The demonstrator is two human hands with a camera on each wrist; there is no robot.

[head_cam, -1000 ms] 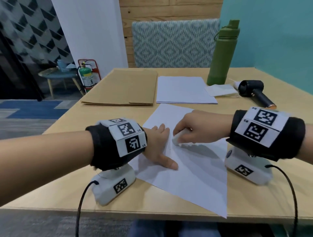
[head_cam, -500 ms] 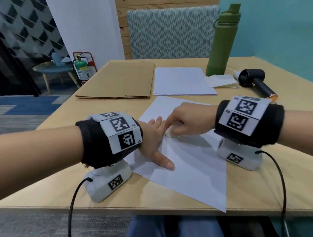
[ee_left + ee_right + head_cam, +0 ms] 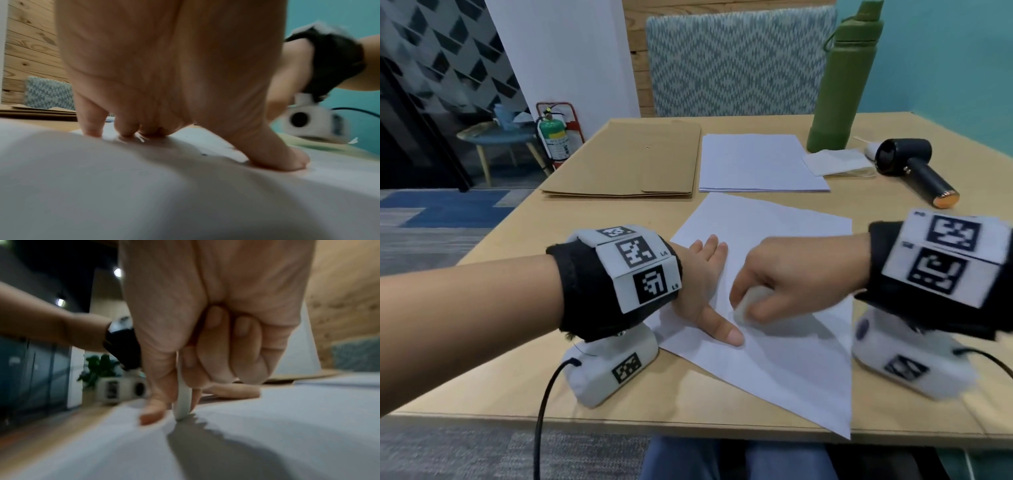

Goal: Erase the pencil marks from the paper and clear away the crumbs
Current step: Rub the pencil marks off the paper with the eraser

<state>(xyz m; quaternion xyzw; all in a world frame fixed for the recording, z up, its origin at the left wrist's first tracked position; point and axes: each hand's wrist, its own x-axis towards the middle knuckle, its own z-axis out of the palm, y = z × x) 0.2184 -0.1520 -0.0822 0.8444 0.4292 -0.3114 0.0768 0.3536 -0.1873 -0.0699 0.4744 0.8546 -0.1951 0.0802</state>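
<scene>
Since half a second ago, the right hand [image 3: 791,281] has slid the eraser [image 3: 748,303] down the page, toward the person, so it now sits just beside the left thumb.

That right hand is curled round the white eraser, with the thumb on one side and the fingers [image 3: 218,356] on the other. Its bottom end [image 3: 182,408] touches the paper [image 3: 791,359], and the hand looks blurry. This sheet lies crooked on the wooden table [image 3: 705,411], with one corner near the front edge.

Over on the other side, the left hand [image 3: 703,291] lies flat on the sheet with its fingers straight and spread. Its thumb [image 3: 273,155] and fingertips [image 3: 92,128] press down on the page. A few tiny dark specks [image 3: 203,154] lie on the sheet near the thumb.

Farther back there is a stack of white sheets [image 3: 756,162] and, left of it, some brown folders [image 3: 633,161]. On the right lie a black hair dryer [image 3: 914,168] and a folded white cloth [image 3: 835,162]. Behind the cloth stands a tall green bottle [image 3: 839,78]. Behind the table is a chair [image 3: 736,58] with a zigzag pattern.
</scene>
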